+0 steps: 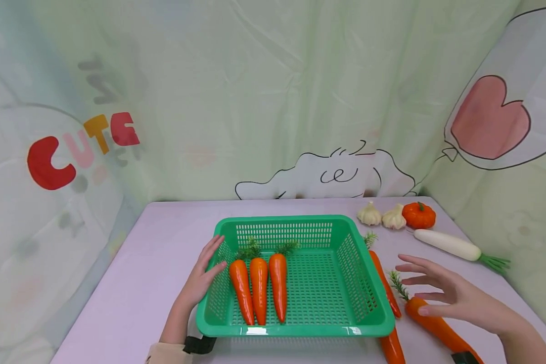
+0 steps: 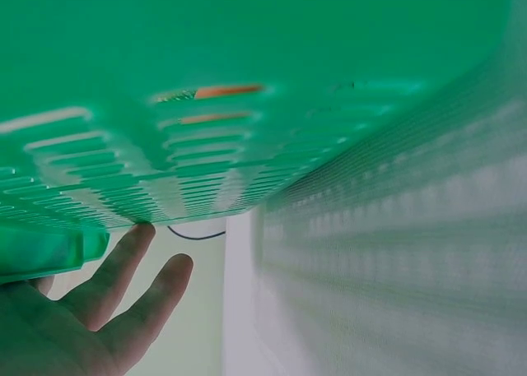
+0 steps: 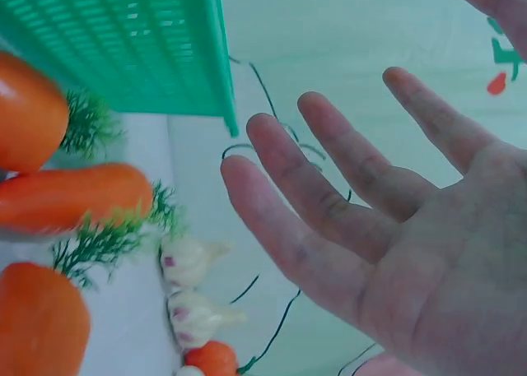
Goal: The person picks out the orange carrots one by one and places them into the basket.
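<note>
A green plastic basket (image 1: 296, 331) holds three orange carrots (image 1: 278, 283) with leafy green tops, side by side on its left half. My left hand (image 1: 200, 283) rests against the basket's left side, fingers extended near the rim; in the left wrist view its fingertips (image 2: 144, 232) are at the slotted wall. My right hand (image 1: 455, 296) hovers to the right of the basket, its fingers spread and holding nothing. Beneath it lies a carrot (image 1: 441, 331) on the table. Other carrots (image 1: 393, 346) lie along the basket's right side, partly hidden by it.
Two garlic bulbs (image 1: 369, 214) and a small orange pumpkin (image 1: 419, 216) sit at the back right of the pale table (image 1: 132, 273). A white radish (image 1: 447, 244) with green leaves lies in front of them. A printed curtain (image 1: 273, 101) hangs behind and around the table.
</note>
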Tool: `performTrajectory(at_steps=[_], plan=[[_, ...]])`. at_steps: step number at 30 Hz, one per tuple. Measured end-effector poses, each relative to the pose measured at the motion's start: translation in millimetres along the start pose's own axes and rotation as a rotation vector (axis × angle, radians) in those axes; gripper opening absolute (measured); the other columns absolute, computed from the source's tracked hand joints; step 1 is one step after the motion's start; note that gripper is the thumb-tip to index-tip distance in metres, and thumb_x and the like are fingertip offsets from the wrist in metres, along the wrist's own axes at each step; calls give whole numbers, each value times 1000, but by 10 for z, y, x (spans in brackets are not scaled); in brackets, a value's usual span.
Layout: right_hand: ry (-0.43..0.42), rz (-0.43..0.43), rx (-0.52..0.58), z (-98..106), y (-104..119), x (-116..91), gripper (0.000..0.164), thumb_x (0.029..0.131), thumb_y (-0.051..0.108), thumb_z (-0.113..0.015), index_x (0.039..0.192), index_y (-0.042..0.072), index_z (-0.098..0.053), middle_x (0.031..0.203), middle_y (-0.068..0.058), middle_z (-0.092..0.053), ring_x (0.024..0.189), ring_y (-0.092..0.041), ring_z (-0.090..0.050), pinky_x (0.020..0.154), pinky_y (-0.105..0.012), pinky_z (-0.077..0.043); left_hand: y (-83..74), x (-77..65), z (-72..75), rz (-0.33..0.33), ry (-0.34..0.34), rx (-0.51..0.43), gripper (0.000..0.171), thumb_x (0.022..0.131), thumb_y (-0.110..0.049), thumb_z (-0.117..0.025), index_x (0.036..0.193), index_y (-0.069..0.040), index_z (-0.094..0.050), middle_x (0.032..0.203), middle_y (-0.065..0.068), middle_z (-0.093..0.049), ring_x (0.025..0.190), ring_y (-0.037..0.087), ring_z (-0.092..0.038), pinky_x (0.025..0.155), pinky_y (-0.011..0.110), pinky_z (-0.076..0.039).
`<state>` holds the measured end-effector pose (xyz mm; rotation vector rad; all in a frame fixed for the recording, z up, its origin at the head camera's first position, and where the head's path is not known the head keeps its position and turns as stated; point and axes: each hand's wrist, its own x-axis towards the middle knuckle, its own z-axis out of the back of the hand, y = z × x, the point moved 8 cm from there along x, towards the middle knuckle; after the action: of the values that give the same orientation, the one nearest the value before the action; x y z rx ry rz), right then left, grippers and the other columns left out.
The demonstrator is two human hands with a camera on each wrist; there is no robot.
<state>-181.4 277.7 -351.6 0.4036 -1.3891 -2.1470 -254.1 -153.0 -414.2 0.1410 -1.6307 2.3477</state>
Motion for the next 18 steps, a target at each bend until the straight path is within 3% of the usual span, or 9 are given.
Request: performTrajectory(at_steps=[5,12,18], plan=[[-24,36,-23,17,-109,-79,71,84,-12,-52,145,5,-19,137,16,-39,112,-4,-49,78,-27,-50,5,-4,2,-3,-5,-2,57,91,-14,-53,143,-11,-30,151,9,-15,137,34,-8,99,67,-10],[-65,-112,-3,77,-451,-223,70,88,-4,-51,147,15,-16,128,30,-39,107,5,-48,73,-27,-51,2,-10,-1,8,-5,-14,57,91,-16,-53,144,-12,-31,151,8,-15,137,33,-7,99,67,-10],[-139,-147,-72,172,-646,-368,71,88,-2,-52,146,22,-19,124,35,-37,103,8,-49,70,-32,-53,-8,-3,-1,14,-4,-20,57,91,-13,-53,143,-13,-31,151,6,-15,137,31,-7,99,66,-10]])
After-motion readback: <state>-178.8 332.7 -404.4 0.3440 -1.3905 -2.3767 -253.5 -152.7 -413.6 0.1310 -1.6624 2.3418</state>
